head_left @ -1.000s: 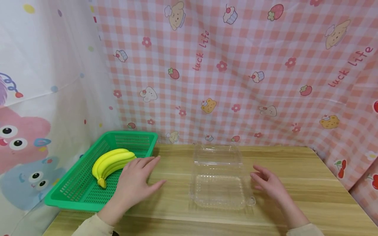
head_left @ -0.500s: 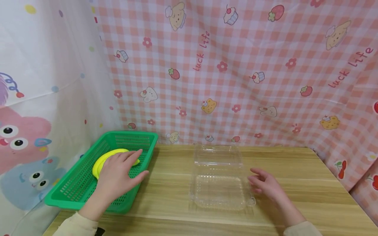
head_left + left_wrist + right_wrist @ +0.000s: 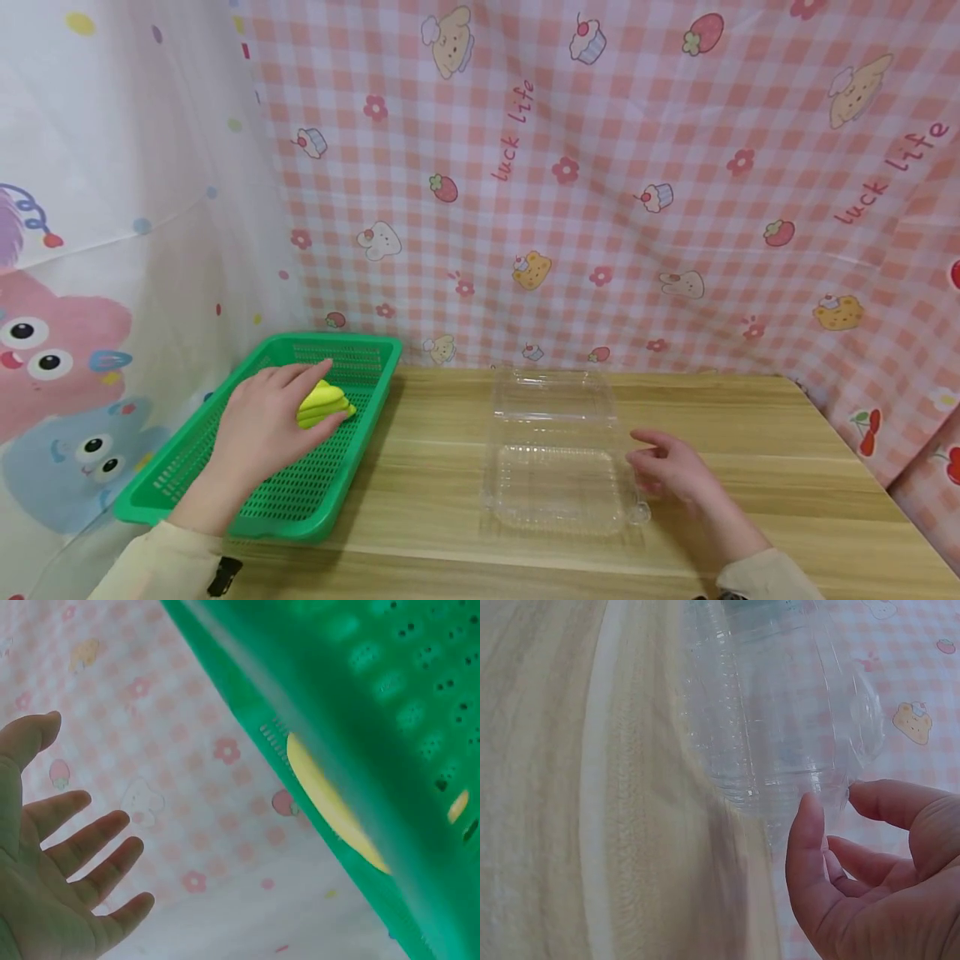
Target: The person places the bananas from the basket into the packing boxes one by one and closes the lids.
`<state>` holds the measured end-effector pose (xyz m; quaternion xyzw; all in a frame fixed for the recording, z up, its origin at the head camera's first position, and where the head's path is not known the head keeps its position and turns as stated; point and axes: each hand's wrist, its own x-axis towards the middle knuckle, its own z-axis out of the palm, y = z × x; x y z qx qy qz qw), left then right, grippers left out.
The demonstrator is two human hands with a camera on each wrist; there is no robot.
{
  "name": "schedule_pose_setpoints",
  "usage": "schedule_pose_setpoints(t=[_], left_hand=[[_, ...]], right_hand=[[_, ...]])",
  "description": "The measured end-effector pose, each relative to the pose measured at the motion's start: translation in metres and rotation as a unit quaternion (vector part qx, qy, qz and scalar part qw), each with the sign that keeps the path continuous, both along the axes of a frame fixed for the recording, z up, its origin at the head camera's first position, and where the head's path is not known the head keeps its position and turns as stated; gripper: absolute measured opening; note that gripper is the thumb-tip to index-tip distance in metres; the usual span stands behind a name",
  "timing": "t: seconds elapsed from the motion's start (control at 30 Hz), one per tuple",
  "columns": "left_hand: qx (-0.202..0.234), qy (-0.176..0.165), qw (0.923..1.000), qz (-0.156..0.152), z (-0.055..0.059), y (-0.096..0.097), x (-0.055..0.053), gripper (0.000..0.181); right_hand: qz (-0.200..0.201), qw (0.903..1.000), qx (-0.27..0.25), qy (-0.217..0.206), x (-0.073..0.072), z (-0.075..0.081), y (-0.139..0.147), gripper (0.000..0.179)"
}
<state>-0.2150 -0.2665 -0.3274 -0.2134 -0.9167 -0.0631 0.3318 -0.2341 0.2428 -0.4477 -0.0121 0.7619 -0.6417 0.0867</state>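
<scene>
A bunch of bananas [image 3: 325, 407] lies in a green basket [image 3: 360, 450] at the left of the head view. Over the bunch is my left hand [image 3: 258, 421], hiding much of it. In the left wrist view its fingers are spread, apart from the basket. A clear plastic clamshell box [image 3: 558, 487] sits with its lid raised in the middle of the table. My right hand [image 3: 675, 467] is at the box's right edge, fingers loosely bent. The right wrist view shows the thumb [image 3: 807, 825] and index finger close to the box wall; whether they touch it I cannot tell.
The wooden table [image 3: 427, 550] carries the basket and the box. A pink checked curtain [image 3: 480, 225] hangs behind its far edge, and a white curtain [image 3: 180, 275] closes off the left side.
My left hand has moved left, from the basket's right rim to above the bananas, covering more of them. My right hand has shifted slightly left toward the box.
</scene>
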Motion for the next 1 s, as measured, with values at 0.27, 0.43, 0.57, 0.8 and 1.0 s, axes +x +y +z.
schedule_pose_setpoints(t=[0.27,0.43,0.57,0.8,1.0], left_hand=[[0.001,-0.027,0.9995,0.016,0.012,-0.011,-0.011,0.066],[0.007,-0.056,0.9978,0.035,0.015,-0.015,-0.020,0.066],[0.004,-0.084,0.9952,0.050,0.016,-0.017,-0.026,0.067],[0.002,-0.113,0.9915,0.065,0.018,-0.020,-0.040,0.067],[0.003,-0.126,0.9901,0.062,0.015,-0.026,-0.053,0.067]], right_hand=[[0.010,0.9998,-0.003,-0.018,0.000,0.006,-0.001,0.055],[0.010,0.9997,0.001,-0.022,0.000,0.007,-0.002,0.051],[0.016,0.9997,-0.001,-0.021,-0.001,0.006,-0.001,0.050],[0.011,0.9995,-0.010,-0.027,0.000,0.006,-0.002,0.050],[0.009,0.9993,-0.022,-0.029,-0.001,0.005,-0.002,0.051]])
